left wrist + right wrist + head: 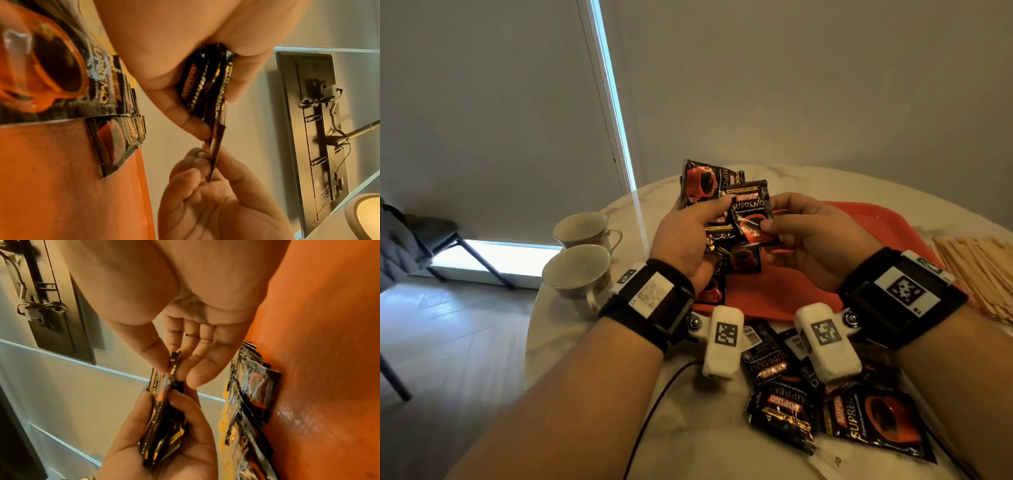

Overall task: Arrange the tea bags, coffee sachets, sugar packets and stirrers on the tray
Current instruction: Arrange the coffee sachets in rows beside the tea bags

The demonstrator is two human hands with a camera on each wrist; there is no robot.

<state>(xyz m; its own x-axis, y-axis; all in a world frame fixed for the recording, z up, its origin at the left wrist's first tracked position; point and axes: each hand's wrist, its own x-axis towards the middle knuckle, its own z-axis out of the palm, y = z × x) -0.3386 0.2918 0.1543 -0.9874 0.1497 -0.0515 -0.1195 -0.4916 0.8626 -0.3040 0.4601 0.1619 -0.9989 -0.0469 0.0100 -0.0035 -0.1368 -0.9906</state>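
Left hand (685, 236) grips a fanned stack of coffee sachets (705, 181), thumb curled over the top. Right hand (815, 236) pinches the front sachet (751, 219) by its edge, thumb against fingers. Both are raised above the red tray (866, 219), whose left edge carries a row of sachets (744, 258). Loose sachets (835, 418) lie before the near rim; stirrers (979, 270) just beside its right edge; two cups (582, 253) stand left, near the table (558, 339) edge.

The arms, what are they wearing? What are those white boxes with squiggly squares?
Both forearms are bare, no sleeves. Each wrist has a wide black strap with a white tag printed in black squares. A white padded box with another black-square tag hangs under each wrist on a small metal joint. A dark cable trails below the left one.
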